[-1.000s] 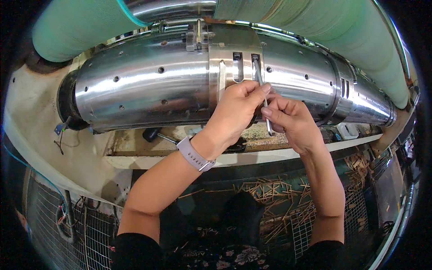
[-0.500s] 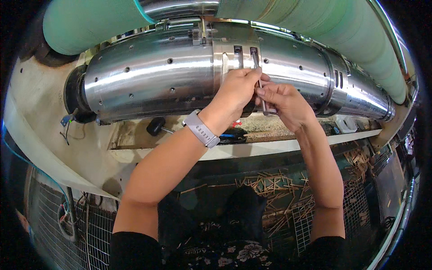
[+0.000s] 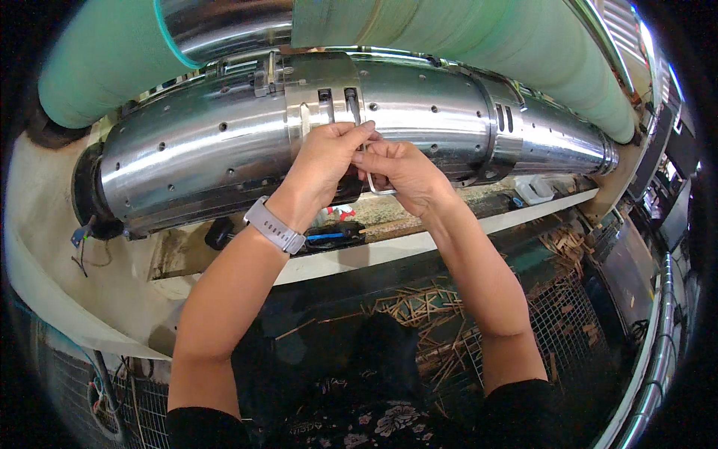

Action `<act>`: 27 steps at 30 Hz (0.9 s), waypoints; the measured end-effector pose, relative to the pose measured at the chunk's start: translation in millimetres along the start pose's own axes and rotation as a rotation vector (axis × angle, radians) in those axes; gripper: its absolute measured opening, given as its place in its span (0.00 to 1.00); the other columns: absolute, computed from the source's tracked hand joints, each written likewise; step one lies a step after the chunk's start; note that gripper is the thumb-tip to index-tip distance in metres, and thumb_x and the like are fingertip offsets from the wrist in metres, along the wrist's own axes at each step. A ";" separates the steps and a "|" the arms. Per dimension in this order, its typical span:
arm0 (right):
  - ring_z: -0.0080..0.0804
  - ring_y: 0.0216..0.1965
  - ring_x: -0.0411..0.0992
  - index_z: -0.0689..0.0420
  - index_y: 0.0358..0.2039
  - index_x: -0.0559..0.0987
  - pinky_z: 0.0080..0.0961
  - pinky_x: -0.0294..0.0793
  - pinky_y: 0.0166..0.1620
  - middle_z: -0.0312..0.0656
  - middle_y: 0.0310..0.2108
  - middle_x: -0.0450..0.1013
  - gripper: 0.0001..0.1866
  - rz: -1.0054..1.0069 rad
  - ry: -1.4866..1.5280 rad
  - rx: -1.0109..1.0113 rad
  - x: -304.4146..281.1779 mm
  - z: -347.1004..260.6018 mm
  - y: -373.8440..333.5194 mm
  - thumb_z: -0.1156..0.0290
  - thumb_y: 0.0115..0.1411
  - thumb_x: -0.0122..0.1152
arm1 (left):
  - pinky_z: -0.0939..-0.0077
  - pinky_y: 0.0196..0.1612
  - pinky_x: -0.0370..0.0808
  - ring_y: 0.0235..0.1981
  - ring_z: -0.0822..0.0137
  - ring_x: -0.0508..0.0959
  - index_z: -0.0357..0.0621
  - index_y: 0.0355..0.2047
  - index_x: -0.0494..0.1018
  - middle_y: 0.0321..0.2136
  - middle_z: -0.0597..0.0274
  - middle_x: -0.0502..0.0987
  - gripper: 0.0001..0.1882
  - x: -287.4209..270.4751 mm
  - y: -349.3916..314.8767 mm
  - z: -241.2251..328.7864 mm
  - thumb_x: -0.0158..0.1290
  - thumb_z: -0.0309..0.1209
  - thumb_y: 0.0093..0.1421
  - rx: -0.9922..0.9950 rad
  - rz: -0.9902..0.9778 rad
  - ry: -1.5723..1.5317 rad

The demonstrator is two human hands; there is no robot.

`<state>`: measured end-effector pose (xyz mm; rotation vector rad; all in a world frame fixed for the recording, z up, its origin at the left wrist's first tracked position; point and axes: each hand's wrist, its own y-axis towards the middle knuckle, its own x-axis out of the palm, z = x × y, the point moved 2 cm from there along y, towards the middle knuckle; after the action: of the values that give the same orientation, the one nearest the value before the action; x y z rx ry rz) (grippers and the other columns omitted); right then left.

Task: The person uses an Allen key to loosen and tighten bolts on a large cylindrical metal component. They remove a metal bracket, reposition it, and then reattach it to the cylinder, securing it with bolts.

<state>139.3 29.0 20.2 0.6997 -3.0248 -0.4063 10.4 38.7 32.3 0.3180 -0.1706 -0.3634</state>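
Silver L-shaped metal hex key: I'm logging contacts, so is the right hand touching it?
Touching: the head view shows the right hand with thumb and fingers closed around the hex key above its bend.

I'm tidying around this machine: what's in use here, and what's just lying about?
In use, apparently:
L-shaped wrench, in left hand and right hand
Slotted collar on steel roller

Just lying about, apparently:
Black mallet-like item
Blue-and-black item
White plastic container
Scattered wooden sticks
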 end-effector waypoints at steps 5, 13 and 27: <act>0.18 0.29 0.67 0.58 0.31 0.78 0.14 0.63 0.34 0.33 0.27 0.72 0.10 -0.121 0.202 0.021 5.7 -10.0 -4.6 0.64 0.59 0.55 | 0.88 0.20 0.63 0.19 0.78 0.71 0.36 0.32 0.73 0.23 0.63 0.75 0.14 -1.2 0.0 2.2 0.48 0.36 0.60 -0.021 0.104 -0.060; 0.15 0.21 0.60 0.55 0.24 0.78 0.13 0.55 0.25 0.30 0.21 0.70 0.10 -0.011 0.076 -0.042 5.5 -5.7 1.5 0.64 0.57 0.58 | 0.82 0.24 0.66 0.21 0.73 0.72 0.35 0.33 0.73 0.23 0.61 0.75 0.14 -8.9 4.3 0.7 0.49 0.36 0.60 -0.006 -0.034 -0.037; 0.14 0.18 0.56 0.57 0.24 0.76 0.12 0.51 0.21 0.27 0.18 0.66 0.12 -0.098 0.139 0.027 0.7 -6.4 0.3 0.63 0.58 0.56 | 0.84 0.20 0.65 0.19 0.76 0.70 0.32 0.34 0.74 0.21 0.61 0.75 0.16 -4.7 0.2 8.0 0.46 0.35 0.61 -0.005 0.018 -0.011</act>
<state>139.0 27.4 26.4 0.8424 -2.8793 -0.3047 4.4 38.4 39.3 0.3094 -0.1830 -0.3474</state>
